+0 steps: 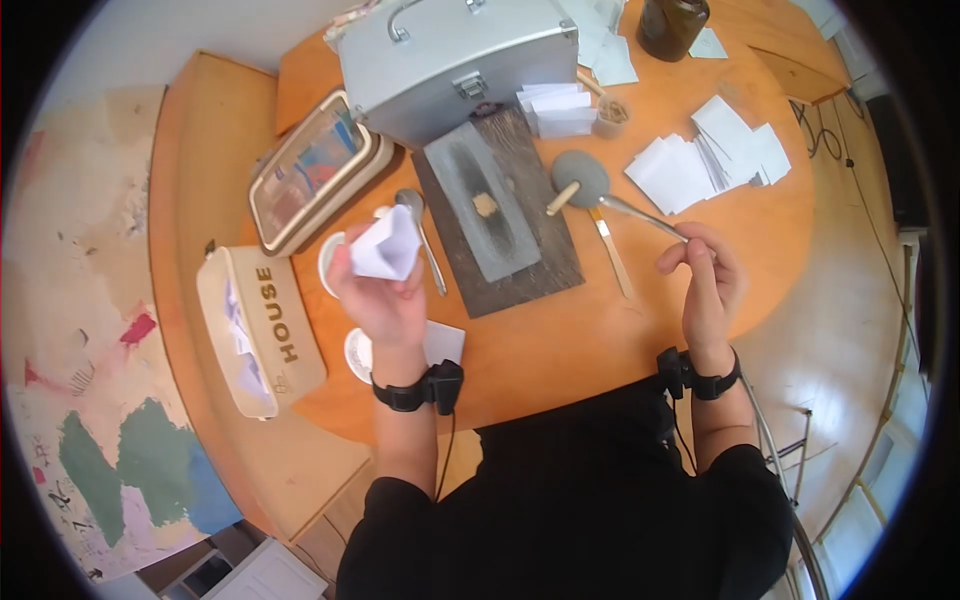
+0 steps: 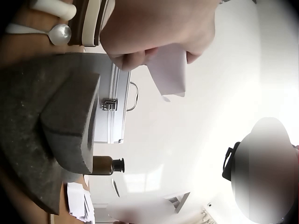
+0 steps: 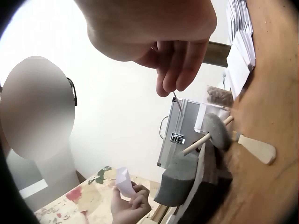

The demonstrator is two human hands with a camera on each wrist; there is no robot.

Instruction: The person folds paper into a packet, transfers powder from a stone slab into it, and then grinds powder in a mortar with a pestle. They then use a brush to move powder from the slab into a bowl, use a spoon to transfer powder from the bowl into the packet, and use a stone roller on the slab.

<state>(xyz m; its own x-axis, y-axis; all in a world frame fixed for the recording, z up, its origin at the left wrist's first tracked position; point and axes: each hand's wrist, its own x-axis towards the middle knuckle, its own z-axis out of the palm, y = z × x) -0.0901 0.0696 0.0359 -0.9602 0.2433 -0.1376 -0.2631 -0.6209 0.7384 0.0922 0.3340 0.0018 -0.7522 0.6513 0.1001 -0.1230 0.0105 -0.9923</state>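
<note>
Showing angular folds, white paper [image 1: 387,250] in left hand [image 1: 384,306]

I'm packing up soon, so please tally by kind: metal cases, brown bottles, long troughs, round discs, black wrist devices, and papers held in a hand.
Silver metal case: 1
Brown glass bottle: 1
Long grey stone trough: 1
Round grey stone disc: 1
Black wrist-worn devices: 2
Folded white paper in the left hand: 1
Total: 7
</note>
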